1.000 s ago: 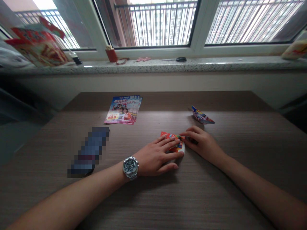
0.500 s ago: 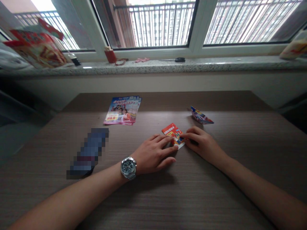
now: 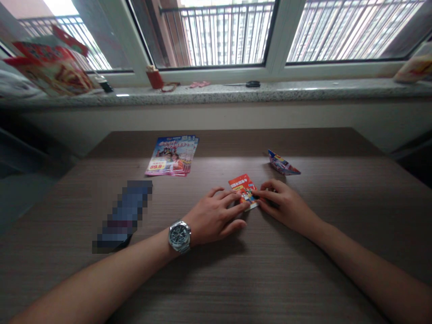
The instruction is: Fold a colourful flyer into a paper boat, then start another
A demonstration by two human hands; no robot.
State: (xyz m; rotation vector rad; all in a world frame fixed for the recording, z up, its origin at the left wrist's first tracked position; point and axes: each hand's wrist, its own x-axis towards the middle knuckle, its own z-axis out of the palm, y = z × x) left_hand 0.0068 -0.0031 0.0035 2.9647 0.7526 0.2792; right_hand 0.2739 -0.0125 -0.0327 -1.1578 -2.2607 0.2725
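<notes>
A small red folded flyer [image 3: 244,184] with printed figures and a white lower edge rests on the table in front of me. My left hand [image 3: 219,215], palm down with fingers apart, touches the flyer's lower left part with its fingertips. From the other side my right hand [image 3: 282,201] has its thumb and index finger at the flyer's right edge, closed in a pinch. Farther back on the right stands a folded paper boat [image 3: 283,164], which neither hand touches. A silver watch [image 3: 179,236] is on my left wrist.
Several printed flyers [image 3: 173,155] lie stacked at the back left. A blurred-out dark oblong thing [image 3: 124,213] lies left of my forearm. Scissors [image 3: 252,84], a red container [image 3: 155,78] and a red food bag [image 3: 56,67] are on the windowsill behind the table [image 3: 216,288].
The red folded flyer has turned slightly in place under my fingers. Both hands have shifted only a little. The paper boat and the stacked flyers stay put.
</notes>
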